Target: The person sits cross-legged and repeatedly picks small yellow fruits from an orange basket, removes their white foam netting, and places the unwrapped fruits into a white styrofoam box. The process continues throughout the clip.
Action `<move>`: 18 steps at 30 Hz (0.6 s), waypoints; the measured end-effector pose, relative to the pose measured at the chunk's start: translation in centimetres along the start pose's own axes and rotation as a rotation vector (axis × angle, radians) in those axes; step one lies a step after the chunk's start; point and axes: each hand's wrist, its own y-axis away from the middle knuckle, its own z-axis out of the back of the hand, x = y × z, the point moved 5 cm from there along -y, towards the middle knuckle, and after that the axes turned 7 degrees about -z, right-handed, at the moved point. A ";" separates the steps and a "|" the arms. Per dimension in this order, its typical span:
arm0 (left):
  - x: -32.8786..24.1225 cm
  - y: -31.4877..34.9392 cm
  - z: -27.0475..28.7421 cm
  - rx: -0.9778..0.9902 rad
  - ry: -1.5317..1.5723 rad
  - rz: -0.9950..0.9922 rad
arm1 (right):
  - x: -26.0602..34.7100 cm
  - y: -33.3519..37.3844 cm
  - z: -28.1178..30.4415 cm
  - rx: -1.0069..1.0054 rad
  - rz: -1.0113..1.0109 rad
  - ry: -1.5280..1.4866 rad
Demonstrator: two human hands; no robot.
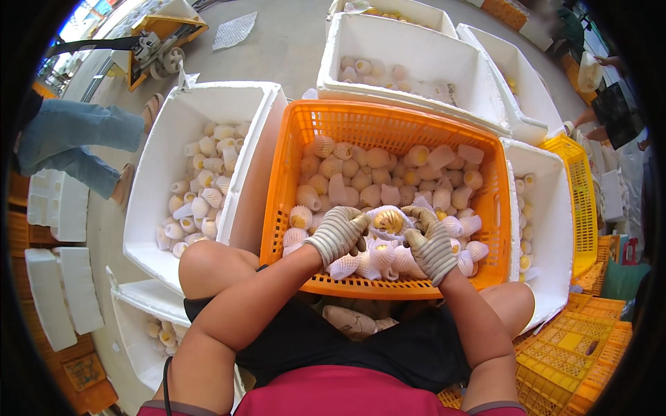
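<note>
Over the near half of an orange plastic basket (388, 284), both my hands are gloved in whitish knit. Between them is a round yellow fruit (388, 221) with dark brown streaks, half bare in an opened white foam net (397, 236). My left hand (338, 234) pinches the net's left side, its fingers curled. At the other side my right hand (431, 243) grips the net's edge with thumb and fingers. Many foam-netted fruits (378, 158) fill the basket below, some showing yellow ends. What lies under my palms is hidden.
White foam boxes of netted fruit stand left (243, 187), behind (416, 97) and right (555, 208). Yellow crates (569, 347) are stacked at lower right. A person's legs (76, 139) are at far left, near a yellow pallet jack (156, 35). Another person (610, 114) stands at far right.
</note>
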 end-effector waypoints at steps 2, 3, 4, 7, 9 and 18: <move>0.3 -0.2 0.1 -0.002 0.017 0.012 | 0.0 0.0 0.1 0.023 -0.054 -0.049; 0.4 -0.4 0.1 -0.001 0.025 0.018 | -0.2 -0.1 0.1 0.021 -0.064 -0.064; 0.5 -0.4 0.1 -0.001 0.034 0.025 | -0.4 -0.2 0.1 0.018 -0.073 -0.079; 0.1 -0.2 0.1 0.002 0.055 0.025 | 0.1 0.0 0.1 0.027 -0.137 -0.132; -0.4 0.2 0.1 0.042 0.072 0.019 | 0.7 0.3 0.0 0.054 -0.203 -0.188; -2.1 0.9 -1.7 0.200 0.082 -0.451 | -1.6 0.4 0.5 0.127 -0.641 -0.723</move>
